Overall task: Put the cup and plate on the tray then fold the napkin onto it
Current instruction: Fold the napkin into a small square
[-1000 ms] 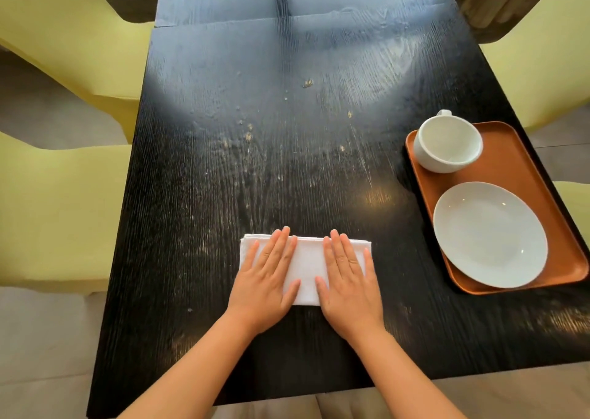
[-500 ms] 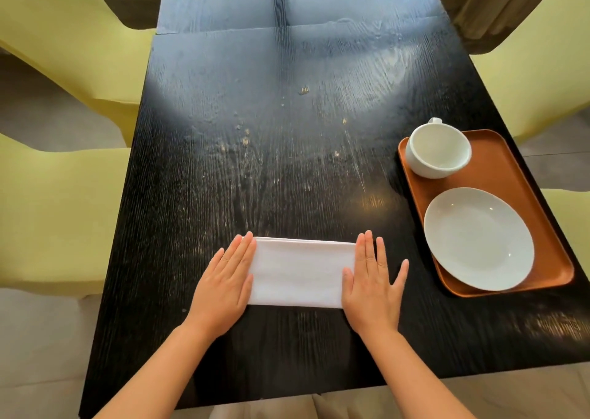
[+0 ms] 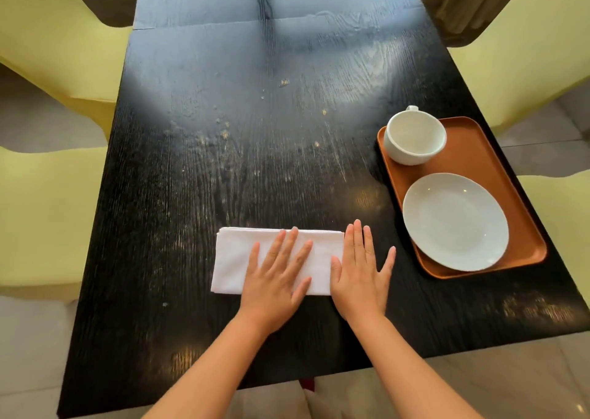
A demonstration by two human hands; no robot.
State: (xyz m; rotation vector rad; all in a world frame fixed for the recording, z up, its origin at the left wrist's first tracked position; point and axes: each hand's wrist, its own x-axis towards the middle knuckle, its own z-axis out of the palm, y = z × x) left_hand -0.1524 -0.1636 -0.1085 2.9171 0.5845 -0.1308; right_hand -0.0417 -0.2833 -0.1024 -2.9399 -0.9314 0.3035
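Sliding left hand (image 3: 276,286) inward across folded napkin (image 3: 236,265), right hand (image 3: 360,279) unmoved

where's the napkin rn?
In the head view, the napkin lies folded on the table, near its front edge, under the left hand and the right hand, left of the tray.

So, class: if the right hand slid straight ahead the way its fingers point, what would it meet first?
Probably nothing: the right hand points up the bare table, passing left of the tray.

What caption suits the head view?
Both hands flatten a folded napkin; cup and plate on tray.
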